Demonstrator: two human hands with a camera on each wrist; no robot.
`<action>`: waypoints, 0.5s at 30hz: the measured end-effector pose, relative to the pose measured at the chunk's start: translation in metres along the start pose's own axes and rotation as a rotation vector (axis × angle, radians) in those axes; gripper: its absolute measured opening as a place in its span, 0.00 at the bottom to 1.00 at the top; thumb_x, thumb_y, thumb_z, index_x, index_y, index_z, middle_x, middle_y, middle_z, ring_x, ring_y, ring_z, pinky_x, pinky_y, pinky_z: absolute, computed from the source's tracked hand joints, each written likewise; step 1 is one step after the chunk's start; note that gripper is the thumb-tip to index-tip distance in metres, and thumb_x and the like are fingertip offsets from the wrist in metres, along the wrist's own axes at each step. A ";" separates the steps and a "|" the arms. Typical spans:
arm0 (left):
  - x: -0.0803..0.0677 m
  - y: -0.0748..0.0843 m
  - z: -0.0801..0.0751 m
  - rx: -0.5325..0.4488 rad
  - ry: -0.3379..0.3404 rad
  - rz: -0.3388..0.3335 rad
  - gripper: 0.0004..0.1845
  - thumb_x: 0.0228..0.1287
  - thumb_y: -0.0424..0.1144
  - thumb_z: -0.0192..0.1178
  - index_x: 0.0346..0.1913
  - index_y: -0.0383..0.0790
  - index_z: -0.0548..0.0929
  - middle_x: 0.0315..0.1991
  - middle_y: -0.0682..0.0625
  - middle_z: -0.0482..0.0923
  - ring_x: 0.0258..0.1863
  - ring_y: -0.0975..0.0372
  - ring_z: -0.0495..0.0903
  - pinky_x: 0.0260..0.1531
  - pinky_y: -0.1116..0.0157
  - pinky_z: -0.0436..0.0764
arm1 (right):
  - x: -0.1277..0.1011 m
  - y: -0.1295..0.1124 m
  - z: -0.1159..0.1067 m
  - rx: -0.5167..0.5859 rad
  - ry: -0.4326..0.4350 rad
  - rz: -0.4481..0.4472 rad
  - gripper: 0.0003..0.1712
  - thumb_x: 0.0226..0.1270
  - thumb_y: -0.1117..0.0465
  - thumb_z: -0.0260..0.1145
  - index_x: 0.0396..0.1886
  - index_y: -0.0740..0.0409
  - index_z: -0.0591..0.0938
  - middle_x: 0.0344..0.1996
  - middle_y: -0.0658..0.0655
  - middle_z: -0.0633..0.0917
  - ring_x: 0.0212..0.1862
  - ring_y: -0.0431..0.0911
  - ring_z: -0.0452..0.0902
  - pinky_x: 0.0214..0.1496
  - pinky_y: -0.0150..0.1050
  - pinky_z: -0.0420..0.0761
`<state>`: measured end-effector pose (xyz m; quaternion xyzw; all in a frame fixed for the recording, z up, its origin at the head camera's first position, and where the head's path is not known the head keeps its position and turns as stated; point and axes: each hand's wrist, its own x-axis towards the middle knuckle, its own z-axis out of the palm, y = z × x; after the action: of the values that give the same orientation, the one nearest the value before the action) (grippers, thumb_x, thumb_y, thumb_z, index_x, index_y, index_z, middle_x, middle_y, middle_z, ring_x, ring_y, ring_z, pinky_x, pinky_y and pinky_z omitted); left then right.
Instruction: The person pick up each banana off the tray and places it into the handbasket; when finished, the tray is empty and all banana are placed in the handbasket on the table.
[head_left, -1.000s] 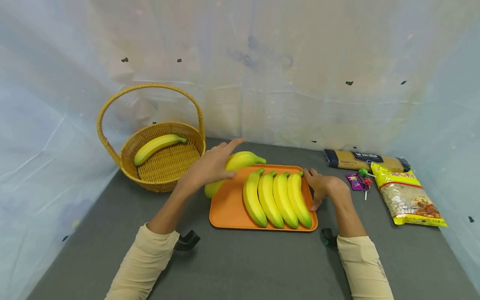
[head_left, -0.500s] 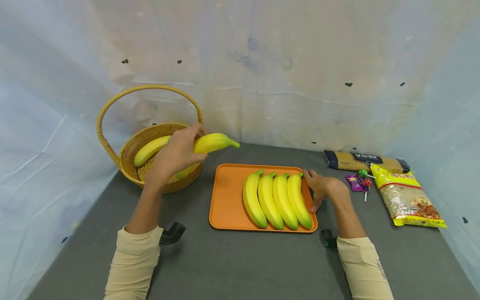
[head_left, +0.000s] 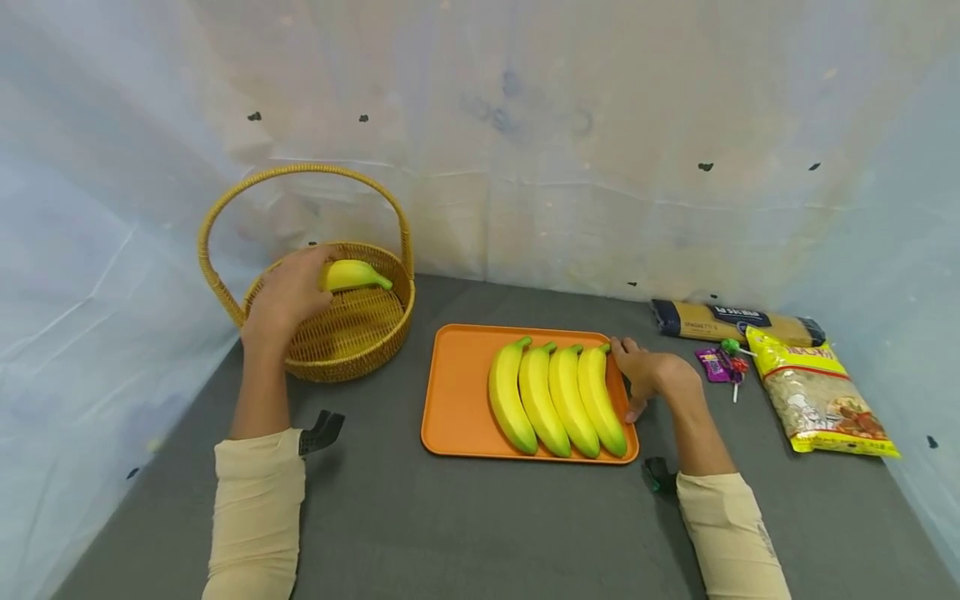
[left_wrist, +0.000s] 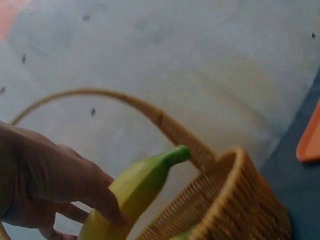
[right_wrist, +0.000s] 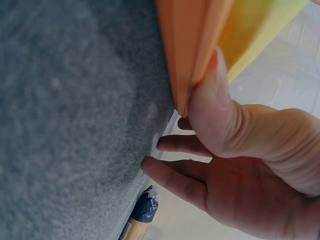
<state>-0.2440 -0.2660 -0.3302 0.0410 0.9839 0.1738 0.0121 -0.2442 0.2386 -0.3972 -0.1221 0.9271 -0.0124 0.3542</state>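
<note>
The left hand [head_left: 288, 290] is pinching a curved yellow banana [left_wrist: 140, 187], probably light and firm, around its body, the right hand [head_left: 642, 373] resting spread against an orange rectangular tray [head_left: 461, 392].

Round tan wicker basket [head_left: 367, 358] left | rectangular orange tray [head_left: 461, 392] centre, four curved yellow bananas [head_left: 542, 404] on it | long tan spaghetti packet [head_left: 738, 323] back right

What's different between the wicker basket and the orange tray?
The wicker basket is round and deep; the orange tray is rectangular and shallow. The basket is woven, with a tall arched handle; the tray is smooth and shows none. The left hand holds a banana at the basket, while the right hand touches the tray's edge. Both stand on the gray tabletop.
</note>
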 end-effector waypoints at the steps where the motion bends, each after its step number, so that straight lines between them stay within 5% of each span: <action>1: 0.003 -0.005 0.002 0.006 -0.006 -0.012 0.33 0.71 0.27 0.59 0.77 0.35 0.65 0.73 0.28 0.67 0.67 0.30 0.68 0.60 0.20 0.62 | 0.000 0.000 0.000 0.001 -0.001 0.002 0.80 0.50 0.51 0.84 0.84 0.70 0.36 0.82 0.77 0.37 0.83 0.73 0.38 0.80 0.72 0.55; 7: 0.020 -0.023 0.026 0.014 -0.052 -0.063 0.36 0.70 0.23 0.57 0.79 0.37 0.60 0.73 0.26 0.65 0.67 0.28 0.68 0.64 0.17 0.53 | 0.000 0.002 0.000 -0.012 -0.012 0.016 0.81 0.49 0.51 0.85 0.84 0.70 0.36 0.82 0.78 0.37 0.83 0.74 0.39 0.79 0.72 0.57; 15: 0.032 -0.047 0.053 0.005 -0.046 -0.088 0.33 0.70 0.19 0.54 0.76 0.33 0.65 0.75 0.19 0.51 0.71 0.21 0.53 0.69 0.22 0.54 | 0.000 -0.001 -0.001 -0.008 -0.003 0.015 0.80 0.50 0.51 0.84 0.84 0.70 0.36 0.82 0.77 0.37 0.83 0.74 0.40 0.80 0.72 0.56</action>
<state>-0.2772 -0.2894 -0.3966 0.0017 0.9846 0.1697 0.0423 -0.2443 0.2379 -0.3965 -0.1166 0.9274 -0.0060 0.3553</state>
